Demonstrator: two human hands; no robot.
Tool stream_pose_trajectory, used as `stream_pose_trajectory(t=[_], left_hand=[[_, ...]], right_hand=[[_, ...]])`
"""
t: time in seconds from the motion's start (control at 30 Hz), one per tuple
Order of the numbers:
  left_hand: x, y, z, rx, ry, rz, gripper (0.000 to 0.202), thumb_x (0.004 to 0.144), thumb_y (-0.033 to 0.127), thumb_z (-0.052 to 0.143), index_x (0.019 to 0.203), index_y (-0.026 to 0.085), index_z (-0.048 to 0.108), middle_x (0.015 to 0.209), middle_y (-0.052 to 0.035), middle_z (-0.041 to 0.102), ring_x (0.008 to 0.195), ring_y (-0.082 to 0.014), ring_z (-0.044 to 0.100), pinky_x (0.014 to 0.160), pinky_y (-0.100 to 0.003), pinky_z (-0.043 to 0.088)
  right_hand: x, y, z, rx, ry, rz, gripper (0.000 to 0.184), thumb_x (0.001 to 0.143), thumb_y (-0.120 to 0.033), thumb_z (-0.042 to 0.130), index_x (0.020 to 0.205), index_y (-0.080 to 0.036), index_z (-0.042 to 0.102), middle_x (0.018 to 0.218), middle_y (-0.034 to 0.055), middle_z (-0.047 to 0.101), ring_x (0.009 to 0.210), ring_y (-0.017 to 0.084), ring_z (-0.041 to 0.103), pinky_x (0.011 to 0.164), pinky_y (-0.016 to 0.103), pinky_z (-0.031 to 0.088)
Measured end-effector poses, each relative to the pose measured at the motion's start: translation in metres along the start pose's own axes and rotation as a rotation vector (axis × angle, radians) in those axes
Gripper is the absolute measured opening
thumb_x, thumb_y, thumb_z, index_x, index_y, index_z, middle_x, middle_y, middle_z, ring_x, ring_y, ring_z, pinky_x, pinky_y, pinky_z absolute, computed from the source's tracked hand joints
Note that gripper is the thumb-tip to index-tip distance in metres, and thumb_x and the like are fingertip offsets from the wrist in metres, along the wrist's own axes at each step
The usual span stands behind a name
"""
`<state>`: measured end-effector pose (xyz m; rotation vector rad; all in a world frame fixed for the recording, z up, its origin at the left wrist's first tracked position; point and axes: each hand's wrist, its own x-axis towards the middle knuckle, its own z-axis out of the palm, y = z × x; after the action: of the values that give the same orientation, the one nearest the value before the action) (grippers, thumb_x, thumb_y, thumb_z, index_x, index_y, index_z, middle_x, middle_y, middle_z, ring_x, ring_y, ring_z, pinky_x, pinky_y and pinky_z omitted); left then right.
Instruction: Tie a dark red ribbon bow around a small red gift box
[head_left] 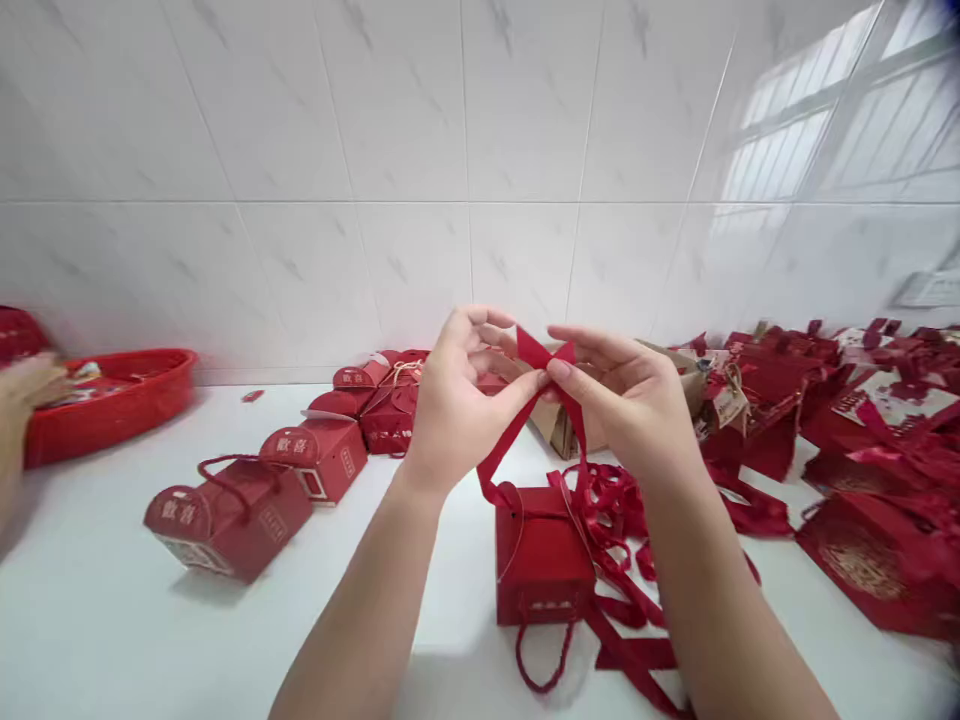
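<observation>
A red ribbon (531, 350) is pinched between the thumbs and fingers of both hands, its two strands crossing at the fingertips. My left hand (472, 395) is closed on one side of the crossing, my right hand (619, 390) on the other. Below them the ribbon runs down to the top of a small red gift box (541, 565), which stands on the white table (360, 630). A cord handle (544, 685) hangs from the box's near side. Loose red ribbons (619, 510) lie tangled just right of the box, partly behind my right forearm.
Several red boxes (229, 515) stand to the left and behind my left hand. Farther left is a red basin (120, 400), with another person's blurred hand (34, 385) beside it. Red bags and boxes (862, 545) crowd the right. Behind my right hand sits a cardboard box (562, 432).
</observation>
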<state>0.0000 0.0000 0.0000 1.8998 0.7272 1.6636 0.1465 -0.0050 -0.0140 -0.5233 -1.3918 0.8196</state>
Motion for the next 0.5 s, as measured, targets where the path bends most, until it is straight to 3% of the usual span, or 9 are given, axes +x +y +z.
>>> stream_pose_trajectory(t=[0.13,0.3,0.5], left_hand=[[0.003,-0.003,0.0,-0.014,-0.128,-0.101,0.035,0.076,0.024,0.07,0.103,0.022,0.048,0.09,-0.0003,0.063,0.078,-0.0124,0.064,0.071,-0.026,0.056],[0.007,-0.008,-0.009,-0.002,-0.428,-0.258,0.018,0.083,0.031,0.062,0.093,0.017,0.061,0.091,-0.0044,0.067,0.09,-0.0166,0.064,0.086,-0.032,0.052],[0.01,-0.012,-0.017,0.114,-0.48,-0.36,0.021,0.087,0.037,0.053,0.083,0.018,0.061,0.077,-0.0006,0.063,0.074,-0.0118,0.058,0.071,-0.026,0.049]], right_hand=[[0.005,0.002,-0.007,-0.016,-0.03,-0.01,0.008,0.079,-0.022,0.07,0.086,-0.02,0.073,0.083,0.0012,0.072,0.071,0.013,0.068,0.068,0.024,0.06],[0.008,-0.002,-0.027,-0.13,-0.132,-0.086,0.007,0.08,-0.02,0.069,0.085,-0.022,0.073,0.085,0.002,0.071,0.086,0.016,0.067,0.079,0.028,0.058],[0.003,-0.012,-0.044,-0.557,-0.411,-0.181,0.012,0.083,-0.02,0.063,0.087,-0.023,0.074,0.103,0.005,0.065,0.095,0.019,0.063,0.068,0.027,0.057]])
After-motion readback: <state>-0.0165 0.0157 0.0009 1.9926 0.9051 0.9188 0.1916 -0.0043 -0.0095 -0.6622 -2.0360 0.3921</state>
